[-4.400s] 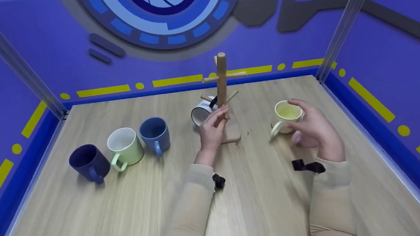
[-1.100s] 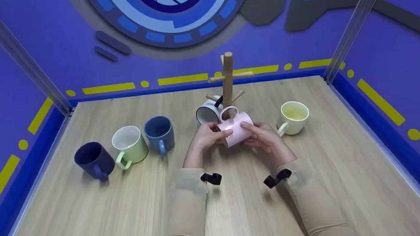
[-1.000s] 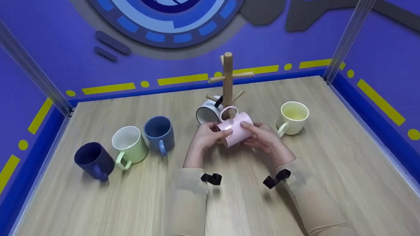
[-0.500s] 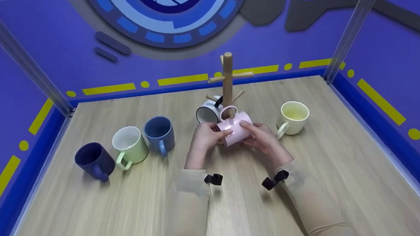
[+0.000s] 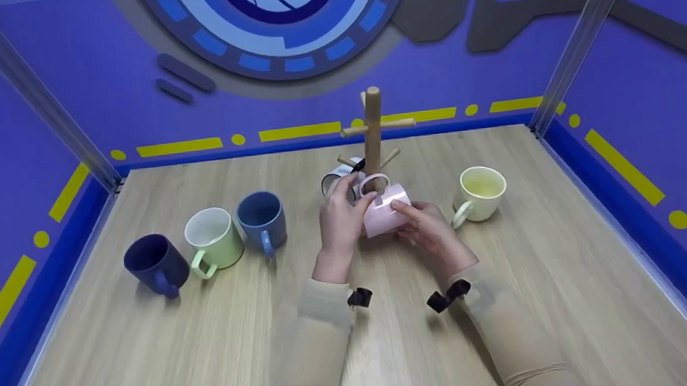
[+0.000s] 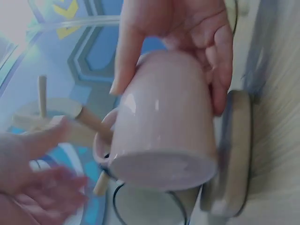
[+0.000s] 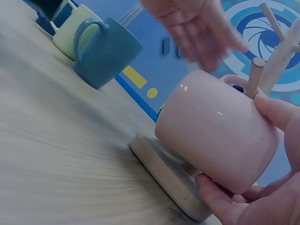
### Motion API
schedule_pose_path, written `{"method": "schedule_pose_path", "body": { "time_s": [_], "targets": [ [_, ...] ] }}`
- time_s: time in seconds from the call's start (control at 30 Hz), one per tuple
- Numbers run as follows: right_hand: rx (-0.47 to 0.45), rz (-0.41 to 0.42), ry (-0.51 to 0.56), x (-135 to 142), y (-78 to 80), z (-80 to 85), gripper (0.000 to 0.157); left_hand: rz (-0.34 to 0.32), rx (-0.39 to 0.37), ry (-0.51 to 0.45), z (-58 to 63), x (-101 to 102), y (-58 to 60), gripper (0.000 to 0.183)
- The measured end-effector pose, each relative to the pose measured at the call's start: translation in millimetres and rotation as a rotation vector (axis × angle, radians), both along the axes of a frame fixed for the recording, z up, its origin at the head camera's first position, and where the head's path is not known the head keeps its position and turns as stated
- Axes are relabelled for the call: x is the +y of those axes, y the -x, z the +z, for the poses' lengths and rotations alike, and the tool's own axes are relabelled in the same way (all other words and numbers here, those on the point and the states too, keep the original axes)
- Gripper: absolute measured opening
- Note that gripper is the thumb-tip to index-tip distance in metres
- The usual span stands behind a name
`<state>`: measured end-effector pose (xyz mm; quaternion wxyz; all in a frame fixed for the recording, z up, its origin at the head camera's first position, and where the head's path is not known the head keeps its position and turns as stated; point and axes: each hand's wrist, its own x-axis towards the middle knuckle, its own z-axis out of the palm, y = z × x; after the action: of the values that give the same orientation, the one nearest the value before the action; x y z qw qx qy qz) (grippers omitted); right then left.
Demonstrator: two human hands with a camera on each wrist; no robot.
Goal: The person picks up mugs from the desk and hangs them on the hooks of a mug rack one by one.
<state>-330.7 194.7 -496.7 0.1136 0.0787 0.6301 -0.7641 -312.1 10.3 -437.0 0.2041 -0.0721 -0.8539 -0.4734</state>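
A glossy pink mug (image 5: pixel 384 217) lies tipped at the front of the wooden mug tree (image 5: pixel 373 137). My right hand (image 5: pixel 434 234) grips its body between thumb and fingers, as the right wrist view also shows. A low front peg (image 7: pixel 256 75) seems to run through the mug's handle (image 6: pixel 101 140). Just left of that handle, my left hand (image 5: pixel 340 223) is off the mug with its fingers extended, blurred in both wrist views. Behind it, a white mug (image 5: pixel 330 183) with a dark rim is tilted against the tree, its dark handle by a lower peg.
Standing on the wooden table (image 5: pixel 239 342) at the left are a navy mug (image 5: pixel 156 264), a light green mug (image 5: pixel 215 239) and a blue mug (image 5: pixel 262 222). A cream-yellow mug (image 5: pixel 479 193) stands at the right. Blue-purple panels (image 5: pixel 61 67) wall the table in.
Earlier the right hand was by the cream-yellow mug; later both hands held the pink mug at the tree. Now the left hand has let go and risen slightly, while the right keeps its grip.
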Motion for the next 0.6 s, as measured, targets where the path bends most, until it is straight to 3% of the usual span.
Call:
{"method": "schedule_pose_path", "body": {
  "time_s": [0.07,0.17,0.4,0.6],
  "targets": [
    [-0.011,-0.006,-0.006,-0.3,-0.3,-0.5,0.061,-0.050,0.166,-0.006,-5.7,7.0,1.5,0.041],
    [-0.020,-0.003,-0.014,-1.3,-0.6,-0.8,0.060,-0.106,0.279,0.032,-15.5,15.7,5.5,0.035],
    [-0.010,0.034,-0.033,-3.5,-2.2,3.7,0.068,-0.080,0.336,0.056,-25.6,22.4,8.4,0.025],
    [0.141,-0.015,-0.229,-0.8,-1.5,16.3,0.074,-0.080,0.367,0.024,-27.1,24.9,8.4,0.019]
  ]
}}
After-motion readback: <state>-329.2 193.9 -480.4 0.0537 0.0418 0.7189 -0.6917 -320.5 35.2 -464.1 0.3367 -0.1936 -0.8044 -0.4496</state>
